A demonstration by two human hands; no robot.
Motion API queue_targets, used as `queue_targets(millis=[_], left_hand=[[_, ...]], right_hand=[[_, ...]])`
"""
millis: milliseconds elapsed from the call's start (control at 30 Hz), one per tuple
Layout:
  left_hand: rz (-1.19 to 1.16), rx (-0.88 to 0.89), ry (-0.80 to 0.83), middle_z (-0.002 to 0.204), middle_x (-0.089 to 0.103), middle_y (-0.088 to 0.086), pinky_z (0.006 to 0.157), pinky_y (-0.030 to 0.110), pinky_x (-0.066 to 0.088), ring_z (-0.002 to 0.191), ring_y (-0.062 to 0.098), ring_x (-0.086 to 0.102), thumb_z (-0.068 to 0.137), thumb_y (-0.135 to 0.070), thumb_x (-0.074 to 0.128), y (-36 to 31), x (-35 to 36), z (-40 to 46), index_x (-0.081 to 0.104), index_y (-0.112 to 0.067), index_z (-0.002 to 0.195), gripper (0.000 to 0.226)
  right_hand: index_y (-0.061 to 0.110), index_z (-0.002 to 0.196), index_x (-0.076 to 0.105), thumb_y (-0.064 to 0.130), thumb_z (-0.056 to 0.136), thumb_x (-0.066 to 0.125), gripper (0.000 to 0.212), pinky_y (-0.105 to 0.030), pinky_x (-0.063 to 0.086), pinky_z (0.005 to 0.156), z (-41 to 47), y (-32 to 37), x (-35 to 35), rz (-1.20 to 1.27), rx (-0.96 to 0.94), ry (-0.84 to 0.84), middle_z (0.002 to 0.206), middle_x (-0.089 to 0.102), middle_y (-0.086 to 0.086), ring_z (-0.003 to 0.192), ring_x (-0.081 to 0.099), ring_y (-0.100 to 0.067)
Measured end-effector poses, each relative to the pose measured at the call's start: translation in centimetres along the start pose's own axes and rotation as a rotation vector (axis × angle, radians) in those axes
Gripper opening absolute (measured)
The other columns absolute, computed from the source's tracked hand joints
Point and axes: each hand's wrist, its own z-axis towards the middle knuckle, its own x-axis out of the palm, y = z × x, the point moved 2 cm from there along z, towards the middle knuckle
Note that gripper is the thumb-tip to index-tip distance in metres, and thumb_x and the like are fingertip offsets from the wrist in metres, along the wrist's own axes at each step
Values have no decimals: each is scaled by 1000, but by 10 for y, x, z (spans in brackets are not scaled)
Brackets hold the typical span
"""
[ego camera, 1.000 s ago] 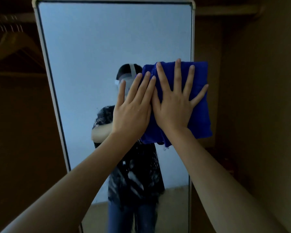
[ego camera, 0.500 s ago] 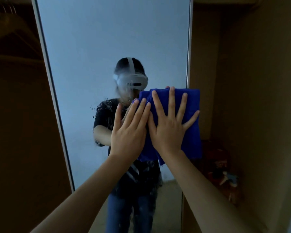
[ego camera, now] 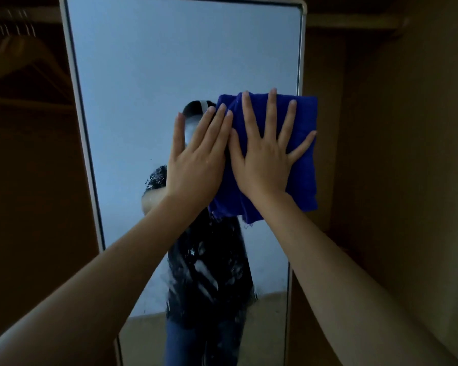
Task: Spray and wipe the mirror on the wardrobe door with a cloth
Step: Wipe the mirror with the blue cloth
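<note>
Head view: right hand [ego camera: 265, 154] lies flat with fingers spread on the blue cloth [ego camera: 303, 165], pressing it to the mirror [ego camera: 169, 75] near its 3 o'clock edge. Left hand [ego camera: 196, 165], fingers straight and together, sits just beside at 9 o'clock, fingertips overlapping the cloth's edge. Wet streaks [ego camera: 204, 276] show at 6 o'clock. Brown wardrobe wall [ego camera: 407, 154] stands at 3 o'clock.

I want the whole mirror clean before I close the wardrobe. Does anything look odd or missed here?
Yes: wet streaks and droplets cover the mirror below the blue cloth. The cloth also overhangs the mirror's right frame, so part of it wipes no glass. Nothing looks damaged.
</note>
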Motion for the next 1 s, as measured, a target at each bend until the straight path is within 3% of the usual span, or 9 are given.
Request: queue_targets(millis=[167,300,433,667,1000], left_hand=[[-63,-24,-31,156,31,12,119,55,17,146,24,26,104,-17,39,-9,3,-28,30,-3,150,49],[-80,-9,-13,158,28,11,120,54,13,147,23,23,104,-18,35,-16,6,-58,26,-4,151,49],[-94,-24,-23,155,32,11,118,55,18,145,24,29,105,-16,35,-27,7,-89,32,-4,149,46],[-120,0,62,156,28,12,119,56,16,147,25,23,100,-17,43,-37,7,-130,33,-3,149,52],[-60,-24,78,160,21,9,121,51,5,149,21,17,102,-21,34,-9,1,-55,17,-7,153,56]], right_hand=[[24,155,4,61,97,26,73,-66,-7,112,-24,-12,3,13,-64,14,164,2,-2,150,-3,-28],[24,155,5,60,97,26,71,-67,-5,112,-58,-14,11,3,-44,39,163,4,-2,150,-2,-28],[23,155,6,60,97,26,71,-68,-3,111,-89,-18,19,-12,-47,61,163,6,-3,149,1,-30],[24,155,5,59,97,26,71,-70,0,110,-135,-22,30,-11,-7,99,162,4,-3,149,0,-30],[24,155,11,59,97,27,69,-69,-5,109,-52,-1,12,-3,-10,56,163,9,-2,149,1,-31]])
